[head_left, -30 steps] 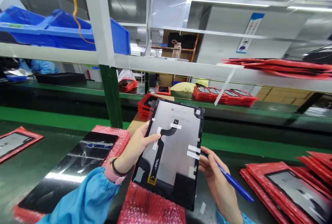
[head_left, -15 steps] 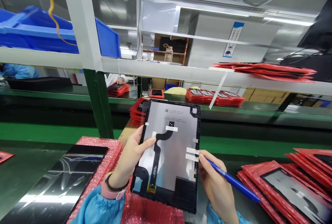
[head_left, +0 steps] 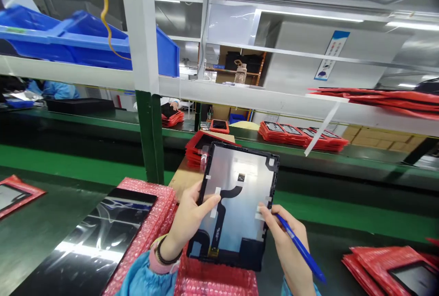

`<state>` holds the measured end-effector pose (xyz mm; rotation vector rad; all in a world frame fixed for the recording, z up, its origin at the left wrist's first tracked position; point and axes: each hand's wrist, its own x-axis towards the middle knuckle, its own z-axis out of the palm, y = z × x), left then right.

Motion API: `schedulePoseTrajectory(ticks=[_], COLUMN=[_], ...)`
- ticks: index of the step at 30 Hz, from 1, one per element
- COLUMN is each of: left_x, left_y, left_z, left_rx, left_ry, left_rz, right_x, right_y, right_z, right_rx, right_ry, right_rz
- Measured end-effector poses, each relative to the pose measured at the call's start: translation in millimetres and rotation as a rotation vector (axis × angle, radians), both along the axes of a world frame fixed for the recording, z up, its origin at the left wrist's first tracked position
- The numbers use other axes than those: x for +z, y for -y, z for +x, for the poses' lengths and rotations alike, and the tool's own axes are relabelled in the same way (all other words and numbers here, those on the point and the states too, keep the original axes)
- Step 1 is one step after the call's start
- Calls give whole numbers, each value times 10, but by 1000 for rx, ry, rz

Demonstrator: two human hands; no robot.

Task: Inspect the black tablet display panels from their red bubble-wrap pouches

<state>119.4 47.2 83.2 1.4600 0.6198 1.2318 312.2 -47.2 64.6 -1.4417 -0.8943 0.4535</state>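
Observation:
A tablet screen assembly (head_left: 236, 227) is held up in front of me, its silver back facing me inside a black frame. A black ribbon cable (head_left: 218, 229) runs down it. My left hand (head_left: 188, 214) grips the left edge, thumb on the back near a white tape strip. My right hand (head_left: 290, 245) is closed around a blue pen (head_left: 305, 252) that points down to the right. Its thumb and fingertips touch the right edge at the white tape strips (head_left: 259, 215). Pink bubble wrap (head_left: 219, 280) lies below the assembly.
A glossy black panel (head_left: 92, 236) rests on pink bubble wrap (head_left: 151, 188) at left. Red-wrapped screens (head_left: 384, 264) are stacked at right; more red packs (head_left: 195, 150) stand behind on cardboard. A green-white post (head_left: 151, 145) and shelf beam (head_left: 240, 92) cross ahead. A co-worker's hand (head_left: 174, 104) shows beyond.
My view has turned left, so the surroundings sit farther right. The right thumb has moved from the edge onto the white tape strips. The assembly is tilted differently, with a new glare on it.

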Motion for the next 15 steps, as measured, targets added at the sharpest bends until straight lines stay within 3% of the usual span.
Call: schedulePoseTrajectory(ticks=[2, 4, 8, 10, 12, 15], left_x=[-28, -57, -82, -78, -67, -23], left_y=[-6, -15, -48, -70, -85, -53], left_z=[-27, -46, -50, -46, -48, -58], left_rx=[63, 142, 152, 140, 143, 127], left_ry=[-38, -96, -195, -255, -322, -348], left_rz=[87, 306, 1114, 1403, 1515, 1524], right_x=[10, 53, 152, 134, 46, -164], right_y=[-5, 16, 120, 173, 204, 199], right_z=[-8, -33, -111, -131, -119, -60], right_rx=[29, 138, 483, 533, 495, 404], right_ry=[-131, -336, -756, -824, -826, -783], right_rz=[92, 218, 217, 165, 130, 98])
